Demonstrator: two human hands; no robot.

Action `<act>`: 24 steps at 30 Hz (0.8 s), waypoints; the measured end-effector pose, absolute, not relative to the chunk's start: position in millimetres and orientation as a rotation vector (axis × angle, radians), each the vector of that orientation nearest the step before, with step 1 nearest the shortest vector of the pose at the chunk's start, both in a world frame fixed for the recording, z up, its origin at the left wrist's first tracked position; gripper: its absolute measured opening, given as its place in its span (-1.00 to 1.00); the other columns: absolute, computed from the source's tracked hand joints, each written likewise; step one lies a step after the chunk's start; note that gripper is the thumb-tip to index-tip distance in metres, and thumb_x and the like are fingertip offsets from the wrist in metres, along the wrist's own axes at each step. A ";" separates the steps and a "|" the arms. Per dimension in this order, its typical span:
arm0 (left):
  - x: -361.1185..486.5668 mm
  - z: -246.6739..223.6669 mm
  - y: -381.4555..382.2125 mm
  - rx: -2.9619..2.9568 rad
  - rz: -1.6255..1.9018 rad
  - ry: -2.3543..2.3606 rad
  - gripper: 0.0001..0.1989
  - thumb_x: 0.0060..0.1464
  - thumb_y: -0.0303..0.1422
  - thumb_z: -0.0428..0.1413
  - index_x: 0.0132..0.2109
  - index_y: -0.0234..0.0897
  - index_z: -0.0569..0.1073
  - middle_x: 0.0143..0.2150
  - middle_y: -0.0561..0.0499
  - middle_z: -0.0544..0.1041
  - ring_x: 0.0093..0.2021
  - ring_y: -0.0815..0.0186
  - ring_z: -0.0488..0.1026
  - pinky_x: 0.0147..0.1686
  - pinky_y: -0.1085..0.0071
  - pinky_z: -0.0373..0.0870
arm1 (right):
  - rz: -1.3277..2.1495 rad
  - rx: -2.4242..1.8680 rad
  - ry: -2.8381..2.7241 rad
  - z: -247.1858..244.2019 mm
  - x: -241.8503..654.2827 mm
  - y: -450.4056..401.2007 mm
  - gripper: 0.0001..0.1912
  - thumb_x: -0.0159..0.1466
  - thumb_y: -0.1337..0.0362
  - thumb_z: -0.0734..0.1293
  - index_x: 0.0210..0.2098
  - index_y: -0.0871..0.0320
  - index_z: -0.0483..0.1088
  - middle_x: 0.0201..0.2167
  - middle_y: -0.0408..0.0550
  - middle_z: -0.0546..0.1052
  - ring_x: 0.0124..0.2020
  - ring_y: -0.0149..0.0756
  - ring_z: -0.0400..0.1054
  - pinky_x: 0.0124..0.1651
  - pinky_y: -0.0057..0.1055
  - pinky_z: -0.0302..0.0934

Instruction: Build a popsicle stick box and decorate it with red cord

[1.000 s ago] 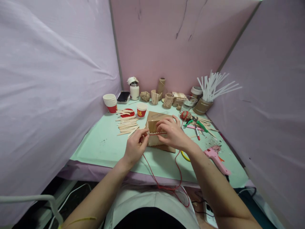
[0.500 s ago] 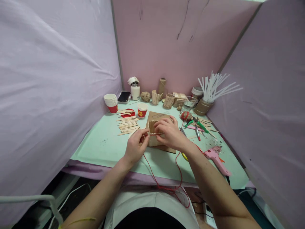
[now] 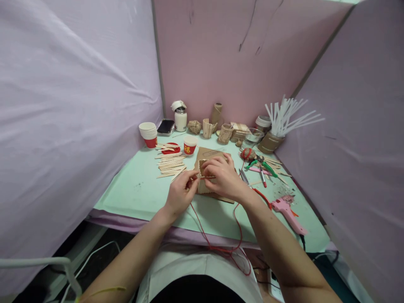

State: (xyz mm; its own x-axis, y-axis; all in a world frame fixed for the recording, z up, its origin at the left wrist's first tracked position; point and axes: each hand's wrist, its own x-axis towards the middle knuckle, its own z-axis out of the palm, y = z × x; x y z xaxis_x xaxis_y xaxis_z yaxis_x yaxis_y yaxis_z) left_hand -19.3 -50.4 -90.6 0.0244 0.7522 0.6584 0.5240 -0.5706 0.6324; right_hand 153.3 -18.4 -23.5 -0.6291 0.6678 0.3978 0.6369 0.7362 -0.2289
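A small box of craft sticks (image 3: 205, 187) stands on a brown cardboard sheet (image 3: 208, 152) near the table's middle. At the box's left front corner, my left hand (image 3: 183, 189) pinches the red string. My right hand (image 3: 222, 174) is bent over the box's top and front, its fingertips closed on the string that runs along the front edge. Part of the box is hidden by my right hand. Red string (image 3: 202, 229) hangs from the work over the table's front edge onto my lap.
Loose craft sticks (image 3: 170, 165) and paper cups (image 3: 190, 145) lie and stand to the left. Pliers (image 3: 267, 167), scissors (image 3: 263, 198) and a pink glue gun (image 3: 290, 214) are on the right. Jars, twine and a holder of white sticks (image 3: 270, 142) line the back.
The view has shifted slightly. My right hand has moved a little left along the box's front edge, and more of the red scissor handle shows. My left hand keeps its pinch.
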 end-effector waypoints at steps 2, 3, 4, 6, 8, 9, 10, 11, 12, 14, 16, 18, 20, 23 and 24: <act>-19.5 -91.3 -50.1 2.084 1.571 1.324 -0.82 0.17 -0.44 0.07 -0.07 -0.23 0.43 -0.28 0.04 0.49 -0.44 0.46 0.33 -0.39 0.52 0.32 | 0.089 -1.005 -2.474 -23.3 151.6 -18.5 -0.93 0.16 0.37 0.30 -0.44 0.09 0.34 -0.19 -0.14 0.55 -0.01 -0.16 0.28 0.30 0.15 -0.36; -19.6 -91.6 -50.0 2.084 1.570 1.321 -0.82 0.17 -0.44 0.07 -0.07 -0.23 0.43 -0.29 0.04 0.49 -0.44 0.46 0.33 -0.38 0.51 0.32 | 0.091 -1.013 -2.473 -23.1 151.0 -18.7 -0.93 0.16 0.36 0.31 -0.44 0.09 0.34 -0.18 -0.14 0.55 -0.01 -0.15 0.28 0.30 0.15 -0.37; -19.7 -91.8 -50.0 2.083 1.569 1.319 -0.81 0.17 -0.44 0.07 -0.06 -0.23 0.43 -0.29 0.04 0.49 -0.44 0.45 0.33 -0.38 0.51 0.32 | 0.095 -1.022 -2.472 -22.9 150.4 -19.0 -0.94 0.16 0.35 0.31 -0.43 0.10 0.34 -0.17 -0.13 0.55 0.00 -0.15 0.28 0.29 0.15 -0.37; -19.9 -91.9 -50.0 2.079 1.568 1.319 -0.81 0.17 -0.44 0.06 -0.06 -0.23 0.43 -0.29 0.04 0.48 -0.44 0.45 0.33 -0.38 0.51 0.32 | 0.101 -1.035 -2.468 -22.4 149.8 -19.8 -0.95 0.16 0.34 0.32 -0.42 0.10 0.35 -0.16 -0.12 0.55 0.00 -0.14 0.28 0.29 0.15 -0.36; -20.1 -91.6 -50.2 2.077 1.570 1.320 -0.81 0.17 -0.44 0.06 -0.06 -0.23 0.42 -0.30 0.04 0.48 -0.44 0.45 0.33 -0.38 0.51 0.32 | 0.102 -1.038 -2.468 -22.0 149.4 -20.7 -0.96 0.17 0.33 0.32 -0.42 0.10 0.35 -0.16 -0.12 0.55 0.00 -0.15 0.28 0.30 0.15 -0.37; -20.2 -91.4 -50.3 2.078 1.568 1.320 -0.81 0.17 -0.44 0.06 -0.06 -0.23 0.42 -0.30 0.04 0.48 -0.44 0.45 0.33 -0.38 0.51 0.31 | 0.100 -1.040 -2.467 -21.8 149.1 -21.0 -0.95 0.17 0.34 0.32 -0.42 0.10 0.35 -0.17 -0.12 0.56 0.00 -0.15 0.28 0.30 0.15 -0.37; -20.4 -91.2 -50.3 2.078 1.564 1.321 -0.81 0.17 -0.44 0.06 -0.06 -0.23 0.42 -0.30 0.04 0.48 -0.44 0.45 0.33 -0.38 0.51 0.31 | 0.097 -1.044 -2.465 -21.7 148.7 -21.3 -0.95 0.17 0.33 0.32 -0.43 0.10 0.36 -0.17 -0.12 0.56 -0.01 -0.15 0.28 0.30 0.15 -0.38; -20.5 -91.0 -50.4 2.079 1.562 1.320 -0.81 0.17 -0.44 0.06 -0.06 -0.23 0.42 -0.30 0.04 0.48 -0.44 0.45 0.33 -0.38 0.51 0.31 | 0.094 -1.051 -2.463 -21.6 148.1 -21.5 -0.94 0.17 0.33 0.32 -0.43 0.10 0.36 -0.17 -0.12 0.56 -0.01 -0.14 0.28 0.30 0.16 -0.39; -20.6 -90.8 -50.4 2.079 1.560 1.319 -0.81 0.17 -0.44 0.06 -0.06 -0.23 0.43 -0.30 0.04 0.48 -0.44 0.45 0.33 -0.37 0.51 0.31 | 0.093 -1.059 -2.461 -21.5 147.2 -21.7 -0.94 0.17 0.32 0.33 -0.44 0.10 0.36 -0.18 -0.12 0.56 -0.01 -0.14 0.28 0.30 0.16 -0.39; -20.9 -90.3 -50.3 2.075 1.560 1.316 -0.81 0.17 -0.44 0.06 -0.06 -0.23 0.43 -0.30 0.05 0.48 -0.43 0.45 0.34 -0.37 0.51 0.30 | 0.096 -1.077 -2.463 -20.8 144.7 -22.4 -0.93 0.18 0.31 0.33 -0.45 0.10 0.36 -0.19 -0.13 0.56 -0.01 -0.14 0.29 0.30 0.16 -0.39; -21.3 -89.8 -49.9 2.070 1.556 1.314 -0.81 0.17 -0.44 0.06 -0.06 -0.23 0.42 -0.30 0.05 0.48 -0.42 0.44 0.34 -0.37 0.51 0.30 | 0.099 -1.087 -2.466 -19.1 142.6 -23.8 -0.91 0.18 0.31 0.32 -0.45 0.10 0.35 -0.19 -0.14 0.56 -0.01 -0.15 0.29 0.30 0.15 -0.39; -22.1 -89.5 -49.0 2.060 1.542 1.311 -0.81 0.18 -0.44 0.06 -0.05 -0.23 0.42 -0.30 0.05 0.47 -0.41 0.44 0.35 -0.36 0.50 0.31 | 0.103 -1.083 -2.455 -16.5 143.9 -26.1 -0.94 0.18 0.28 0.34 -0.40 0.10 0.36 -0.14 -0.13 0.55 0.02 -0.14 0.29 0.31 0.14 -0.40; -23.3 -89.8 -47.8 2.041 1.521 1.299 -0.79 0.17 -0.43 0.06 -0.04 -0.23 0.41 -0.30 0.04 0.46 -0.40 0.43 0.35 -0.35 0.49 0.32 | 0.095 -1.082 -2.402 -14.3 151.8 -28.6 -0.82 0.15 0.22 0.39 -0.26 0.08 0.38 -0.03 -0.08 0.50 0.07 -0.10 0.26 0.32 0.14 -0.40; -25.7 -92.0 -45.2 1.981 1.474 1.292 -0.72 0.13 -0.39 0.10 0.01 -0.22 0.37 -0.23 0.01 0.45 -0.38 0.41 0.36 -0.34 0.46 0.35 | 0.103 -1.131 -2.244 -18.3 179.1 -31.1 -0.52 0.12 0.15 0.41 0.01 0.08 0.31 0.13 0.05 0.37 0.19 -0.03 0.18 0.32 0.12 -0.29; -26.7 -93.3 -44.0 1.952 1.450 1.299 -0.67 0.11 -0.37 0.13 0.04 -0.22 0.35 -0.19 -0.01 0.44 -0.35 0.39 0.37 -0.32 0.44 0.37 | 0.132 -1.157 -2.176 -23.0 191.1 -31.3 -0.46 0.13 0.14 0.41 0.07 0.09 0.28 0.16 0.08 0.34 0.21 -0.02 0.15 0.31 0.09 -0.19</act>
State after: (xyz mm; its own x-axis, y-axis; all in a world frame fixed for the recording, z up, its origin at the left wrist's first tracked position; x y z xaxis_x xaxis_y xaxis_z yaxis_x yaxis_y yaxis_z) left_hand -26.7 -44.0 -93.3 0.0393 0.8403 0.5407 0.4453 -0.4991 0.7434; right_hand 191.1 -31.3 -23.0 -0.3899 0.7698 0.5053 0.7032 0.6032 -0.3764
